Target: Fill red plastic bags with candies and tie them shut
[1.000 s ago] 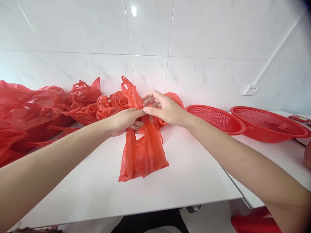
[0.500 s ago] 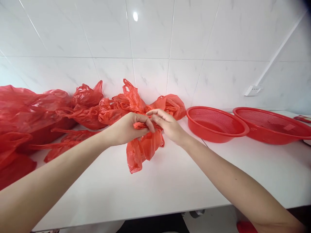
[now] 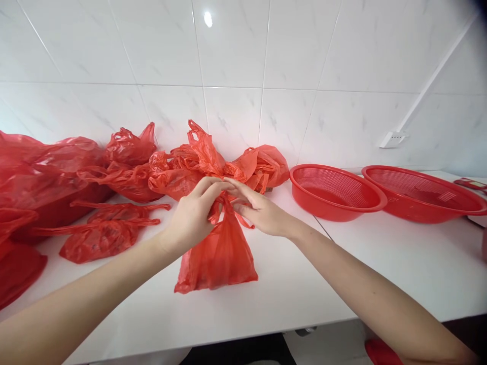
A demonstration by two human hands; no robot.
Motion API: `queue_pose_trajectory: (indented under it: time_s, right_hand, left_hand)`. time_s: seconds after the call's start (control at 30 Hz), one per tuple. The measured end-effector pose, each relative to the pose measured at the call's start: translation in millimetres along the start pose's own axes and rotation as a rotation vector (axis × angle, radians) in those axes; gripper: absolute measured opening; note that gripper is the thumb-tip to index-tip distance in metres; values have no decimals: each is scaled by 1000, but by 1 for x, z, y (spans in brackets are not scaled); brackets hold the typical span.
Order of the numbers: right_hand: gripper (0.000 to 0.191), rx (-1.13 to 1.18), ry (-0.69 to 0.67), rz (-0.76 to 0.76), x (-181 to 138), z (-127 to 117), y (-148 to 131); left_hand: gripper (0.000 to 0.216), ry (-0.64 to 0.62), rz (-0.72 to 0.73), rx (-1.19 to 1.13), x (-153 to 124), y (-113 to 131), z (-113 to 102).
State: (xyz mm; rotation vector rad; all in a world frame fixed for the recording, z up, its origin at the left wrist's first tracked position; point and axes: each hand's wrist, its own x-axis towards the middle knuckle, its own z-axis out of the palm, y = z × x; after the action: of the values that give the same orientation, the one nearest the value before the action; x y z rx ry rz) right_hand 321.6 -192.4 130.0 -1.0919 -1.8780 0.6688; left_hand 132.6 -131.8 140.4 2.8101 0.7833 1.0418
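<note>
A red plastic bag (image 3: 220, 258) hangs down in front of me, its wide bottom at or just above the white table. My left hand (image 3: 198, 210) is closed on the bag's gathered top from the left side. From the right, my right hand (image 3: 262, 208) pinches the same top, its fingertips meeting those of the left. The handles are bunched between the fingers, and a thin red loop sticks out below the right hand. My fingers partly hide the gathered part. What the bag contains cannot be made out.
Several red plastic bags (image 3: 175, 182) lie along the tiled wall behind my hands. A knotted bag (image 3: 102, 235) rests on the left, near a red bin (image 3: 72, 203) piled with bags. Two red colanders, one nearer (image 3: 337, 215) and one farther (image 3: 422, 215), stand on the right.
The bag's body, crumpled and small before, now hangs lower and spread wide. My hands have moved from its folds to its gathered top.
</note>
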Motion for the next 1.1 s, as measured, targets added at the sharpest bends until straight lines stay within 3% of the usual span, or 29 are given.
queue_pose_trajectory:
  time_s: [0.1, 0.2, 0.27, 0.37, 0.43, 0.53, 0.6, 0.73, 0.8, 0.93, 1.0, 1.1]
  right_hand:
    - [59, -537, 174, -156, -4, 10, 3]
    - [45, -879, 230, -270, -6, 14, 13]
    - [35, -941, 236, -300, -9, 9, 22]
    - [25, -917, 271, -298, -23, -8, 46]
    - [20, -865, 262, -232, -35, -20, 67]
    - [12, -755, 162, -66, -46, -26, 98]
    - [12, -621, 216, 58, -44, -18, 108]
    - [20, -218, 507, 293, -27, 24, 105]
    - [28, -133, 484, 324, -23, 52, 99]
    - [32, -92, 288, 393, -30, 92, 98]
    - [30, -156, 230, 430, -37, 95, 101]
    - [24, -212, 270, 457, -44, 83, 103]
  left_hand:
    - [38, -22, -147, -141, -4, -1, -2]
    - [48, -167, -411, -321, -8, -2, -8]
    - [55, -223, -539, -401, -14, -10, -13]
    - [51, -198, -691, -648, -35, -35, -18]
    - [48, -219, -827, -801, -55, -54, -17]
    - [47, -270, -968, -843, -78, -71, -7]
    - [50, -216, -953, -786, -81, -73, 5]
    - [53, -45, -678, -564, -62, -69, 35]
    - [52, -29, -599, -520, -53, -68, 51]
    - [45, -122, -585, -557, -50, -62, 74]
    - [41, -163, -600, -578, -53, -58, 76]
    - [41, -133, -686, -615, -57, -56, 74]
